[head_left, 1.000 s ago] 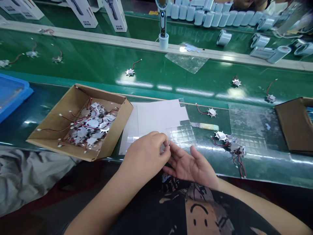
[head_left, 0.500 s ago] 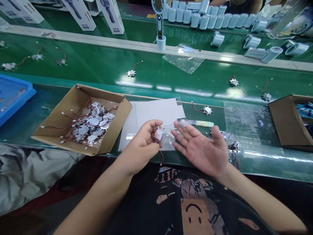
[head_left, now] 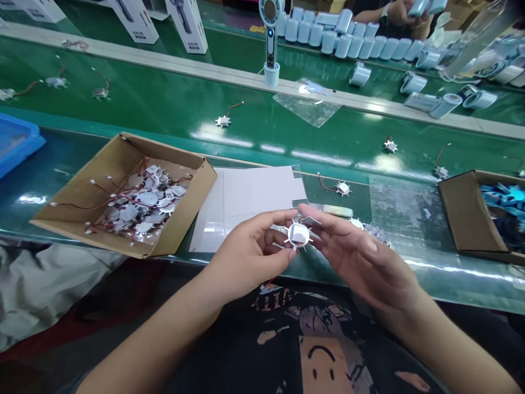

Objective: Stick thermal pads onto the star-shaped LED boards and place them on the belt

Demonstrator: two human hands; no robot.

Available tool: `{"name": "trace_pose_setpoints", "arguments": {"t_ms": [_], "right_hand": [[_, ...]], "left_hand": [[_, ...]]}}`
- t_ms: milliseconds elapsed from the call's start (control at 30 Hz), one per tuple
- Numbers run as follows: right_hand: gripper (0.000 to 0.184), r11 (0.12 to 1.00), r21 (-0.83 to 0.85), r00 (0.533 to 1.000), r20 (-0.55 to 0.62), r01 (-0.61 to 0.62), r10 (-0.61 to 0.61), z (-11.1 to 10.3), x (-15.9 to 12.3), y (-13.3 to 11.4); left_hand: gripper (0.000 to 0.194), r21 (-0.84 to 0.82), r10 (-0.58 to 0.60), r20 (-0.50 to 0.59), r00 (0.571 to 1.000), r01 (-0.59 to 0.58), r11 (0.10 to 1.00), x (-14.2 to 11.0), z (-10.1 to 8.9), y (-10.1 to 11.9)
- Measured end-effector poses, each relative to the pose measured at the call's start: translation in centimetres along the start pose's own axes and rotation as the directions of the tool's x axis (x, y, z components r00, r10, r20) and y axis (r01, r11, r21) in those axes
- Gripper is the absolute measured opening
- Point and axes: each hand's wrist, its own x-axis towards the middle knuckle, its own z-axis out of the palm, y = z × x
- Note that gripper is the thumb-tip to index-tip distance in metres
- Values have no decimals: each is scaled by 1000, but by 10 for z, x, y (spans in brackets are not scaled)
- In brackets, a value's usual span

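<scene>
My left hand [head_left: 254, 251] pinches a small white spoked disc [head_left: 298, 234] by its edge, a pale square pad on its face turned up. Close on its right is my right hand [head_left: 361, 254], fingers stretched out and thumb apart. A thin grey square piece [head_left: 310, 220] lies against its fingertips, seemingly stuck there rather than gripped. Below both hands' level, white sheets [head_left: 258, 189] lie on the bench. Behind the right fingers lies a knife with a pale handle [head_left: 337, 211], partly covered. More discs [head_left: 375, 232] lie partly hidden behind the right hand.
A cardboard box [head_left: 180, 230] of wired discs stands left, a blue tray [head_left: 18, 143] beyond it. Another cardboard box [head_left: 463, 213] is at right. Single discs [head_left: 222, 121] lie along the green surface. A handheld fan [head_left: 270, 44] stands behind; a co-worker's hands [head_left: 400, 12] hold light-blue cylinders.
My left hand has moved right with the disc, whose face now shows. My right hand has turned from palm up and closed in beside it. The view has shifted slightly.
</scene>
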Motion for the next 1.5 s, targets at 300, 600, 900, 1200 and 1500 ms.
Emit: {"name": "trace_pose_setpoints", "arguments": {"t_ms": [300,600,900,1200,1500], "right_hand": [[57,1000,-16,1000,8,-27,27,-3,-1,3],[59,999,48,998,54,-21,18,-3,4,3],[59,998,44,998,61,-36,33,-3,2,4],[57,999,29,996,79,44,-46,-5,-2,7],[84,379,-886,962,221,266,-159,3,-6,6]], "left_hand": [[47,5,72,63,995,-72,997,6,-1,-3],[48,11,41,87,995,-42,999,6,-3,-5],[48,-17,36,82,996,-35,999,8,-4,-6],[46,-36,65,100,993,-62,997,10,-4,-7],[51,-274,27,76,997,-5,962,17,-7,-11]]}}
